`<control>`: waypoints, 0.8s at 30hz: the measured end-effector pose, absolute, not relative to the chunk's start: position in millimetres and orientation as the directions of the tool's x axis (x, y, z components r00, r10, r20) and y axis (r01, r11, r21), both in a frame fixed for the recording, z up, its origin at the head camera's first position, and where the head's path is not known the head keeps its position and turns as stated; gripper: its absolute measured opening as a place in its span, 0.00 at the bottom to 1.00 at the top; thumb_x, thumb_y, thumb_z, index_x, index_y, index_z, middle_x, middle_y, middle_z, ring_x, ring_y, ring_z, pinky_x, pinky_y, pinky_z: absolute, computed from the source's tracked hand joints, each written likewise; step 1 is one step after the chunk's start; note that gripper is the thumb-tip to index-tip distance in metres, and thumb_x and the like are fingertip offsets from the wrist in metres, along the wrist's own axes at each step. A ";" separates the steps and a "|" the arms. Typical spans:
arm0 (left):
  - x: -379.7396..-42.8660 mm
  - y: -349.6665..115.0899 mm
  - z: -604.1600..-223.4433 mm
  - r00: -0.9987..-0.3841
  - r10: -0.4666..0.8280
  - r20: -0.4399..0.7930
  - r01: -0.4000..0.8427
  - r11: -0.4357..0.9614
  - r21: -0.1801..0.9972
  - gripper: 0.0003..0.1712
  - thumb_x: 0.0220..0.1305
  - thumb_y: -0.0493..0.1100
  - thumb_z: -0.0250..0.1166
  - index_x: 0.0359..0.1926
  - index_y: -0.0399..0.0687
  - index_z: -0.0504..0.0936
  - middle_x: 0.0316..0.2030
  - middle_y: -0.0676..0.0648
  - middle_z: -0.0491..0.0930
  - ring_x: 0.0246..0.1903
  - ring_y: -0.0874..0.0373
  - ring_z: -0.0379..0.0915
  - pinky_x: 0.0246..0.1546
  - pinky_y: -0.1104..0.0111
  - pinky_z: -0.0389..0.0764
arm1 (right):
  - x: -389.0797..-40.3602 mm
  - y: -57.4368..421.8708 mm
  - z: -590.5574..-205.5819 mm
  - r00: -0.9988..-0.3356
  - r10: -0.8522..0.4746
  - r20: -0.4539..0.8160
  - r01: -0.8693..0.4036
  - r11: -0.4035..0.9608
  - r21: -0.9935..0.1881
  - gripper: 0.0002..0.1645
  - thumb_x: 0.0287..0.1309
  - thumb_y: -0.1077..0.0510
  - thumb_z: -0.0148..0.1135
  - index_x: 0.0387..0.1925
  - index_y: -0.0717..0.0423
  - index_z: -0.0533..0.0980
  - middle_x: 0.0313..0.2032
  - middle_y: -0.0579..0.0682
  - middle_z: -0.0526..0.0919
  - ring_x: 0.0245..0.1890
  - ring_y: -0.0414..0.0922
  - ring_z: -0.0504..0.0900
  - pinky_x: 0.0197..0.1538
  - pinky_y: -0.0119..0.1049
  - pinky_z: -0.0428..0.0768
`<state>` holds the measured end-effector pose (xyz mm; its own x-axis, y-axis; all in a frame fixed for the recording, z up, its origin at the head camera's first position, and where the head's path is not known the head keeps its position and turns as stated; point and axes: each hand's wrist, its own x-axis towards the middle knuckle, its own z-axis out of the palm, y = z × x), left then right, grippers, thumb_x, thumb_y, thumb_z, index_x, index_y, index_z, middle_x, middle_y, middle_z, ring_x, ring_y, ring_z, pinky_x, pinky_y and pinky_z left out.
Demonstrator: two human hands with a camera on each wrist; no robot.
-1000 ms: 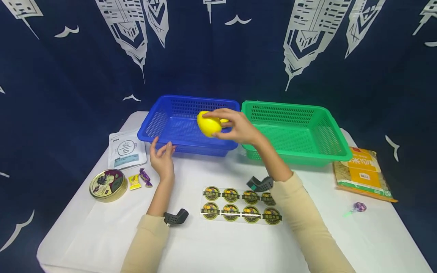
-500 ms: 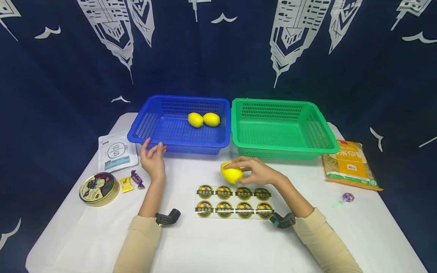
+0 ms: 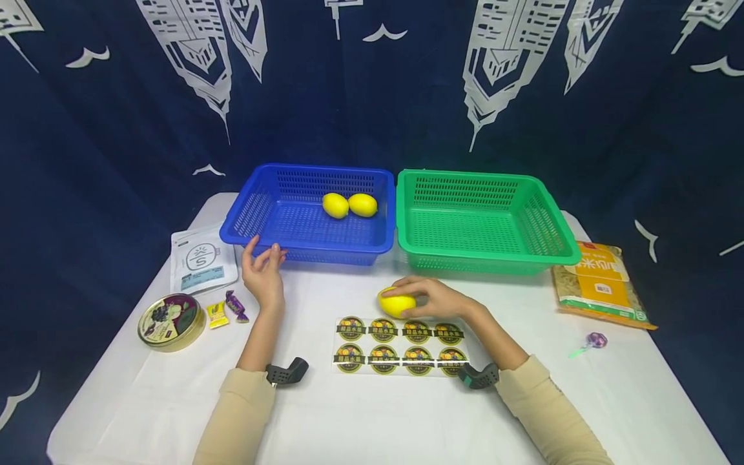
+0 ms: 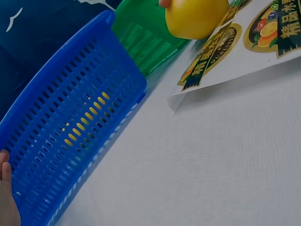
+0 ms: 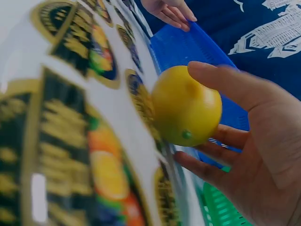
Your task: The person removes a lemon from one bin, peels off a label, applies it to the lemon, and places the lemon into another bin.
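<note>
A yellow lemon (image 3: 395,303) is at the white table, just behind the sticker sheet (image 3: 401,346). My right hand (image 3: 431,298) grips it, thumb on one side and fingers on the other. In the right wrist view the lemon (image 5: 186,106) shows a small green spot near its end. My left hand (image 3: 264,276) is at the near rim of the blue basket (image 3: 308,248), fingers loosely bent and fingertips against its side. Two more lemons (image 3: 363,205) lie side by side in that basket, towards its right. In the left wrist view, yellow shows through the basket's slots.
A green basket (image 3: 488,258) stands right beside the blue one. At left are a white pouch (image 3: 203,260), a round tin (image 3: 171,321), a yellow packet (image 3: 217,314) and a purple wrapped candy (image 3: 236,306). At right lie an orange food bag (image 3: 601,284) and a lollipop (image 3: 595,340).
My right hand has carried the lemon from above the blue basket down to the table near the sheet. Two lemons in the basket are now uncovered. The left hand has stayed at the rim.
</note>
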<state>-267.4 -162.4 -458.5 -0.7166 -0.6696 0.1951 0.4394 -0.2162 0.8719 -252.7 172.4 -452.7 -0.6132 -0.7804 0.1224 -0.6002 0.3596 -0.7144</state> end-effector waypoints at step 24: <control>-214.6 -148.4 -470.1 -0.911 -0.045 0.410 0.389 0.240 0.890 0.22 0.55 0.40 0.68 0.52 0.40 0.76 0.32 0.44 0.82 0.28 0.60 0.78 0.32 0.71 0.80 | -225.4 160.1 -442.2 -0.708 -0.669 0.227 -0.532 0.295 -0.794 0.33 0.49 0.67 0.67 0.59 0.66 0.68 0.58 0.58 0.72 0.60 0.53 0.67 0.65 0.48 0.60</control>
<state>-214.6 -148.4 -470.1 -0.9109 -0.0446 0.4102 0.3889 0.2398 0.8895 -225.4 160.1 -442.2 -0.7081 -0.6688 0.2265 -0.5323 0.2947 -0.7936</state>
